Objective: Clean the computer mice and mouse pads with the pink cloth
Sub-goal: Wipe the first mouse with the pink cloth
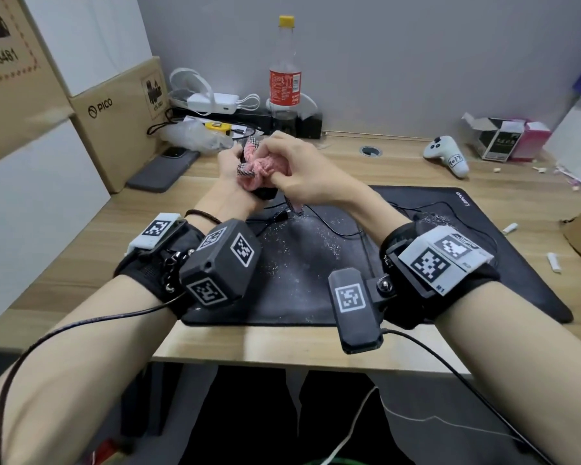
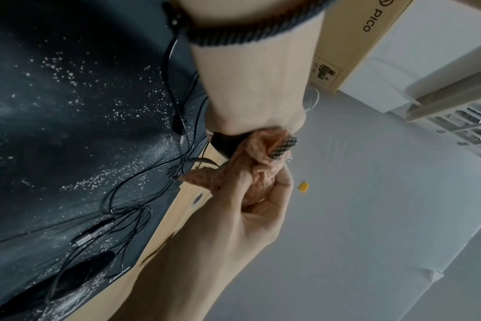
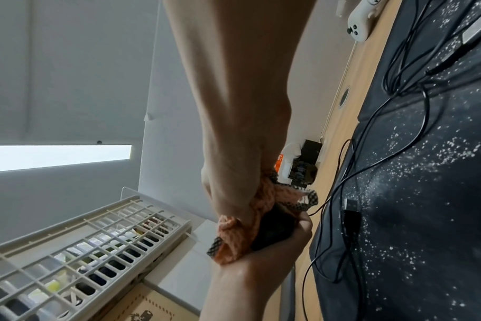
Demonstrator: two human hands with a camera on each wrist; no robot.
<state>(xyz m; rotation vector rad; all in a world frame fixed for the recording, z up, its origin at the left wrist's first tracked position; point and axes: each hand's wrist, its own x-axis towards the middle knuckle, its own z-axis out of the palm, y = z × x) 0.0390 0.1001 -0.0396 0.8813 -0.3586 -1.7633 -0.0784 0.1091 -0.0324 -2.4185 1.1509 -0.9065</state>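
Note:
Both hands are raised above the back edge of the black mouse pad [image 1: 316, 283], which is dusted with white crumbs. My left hand [image 1: 230, 162] grips a black mouse [image 1: 265, 193], mostly wrapped in the pink cloth [image 1: 265, 164] with its checkered border. My right hand [image 1: 296, 169] clutches the bunched cloth against the mouse. The right wrist view shows the mouse [image 3: 275, 232] in the left palm with the cloth [image 3: 234, 239] around it. A second black mouse [image 2: 77, 280], dusty, lies on the pad [image 2: 55, 130].
Thin black cables [image 1: 332, 229] and a USB plug lie across the pad. Behind the hands stand a cola bottle [image 1: 285, 72] and a white charger. A phone [image 1: 163, 172] and PICO box [image 1: 121, 129] sit at left, a white controller [image 1: 446, 154] at right.

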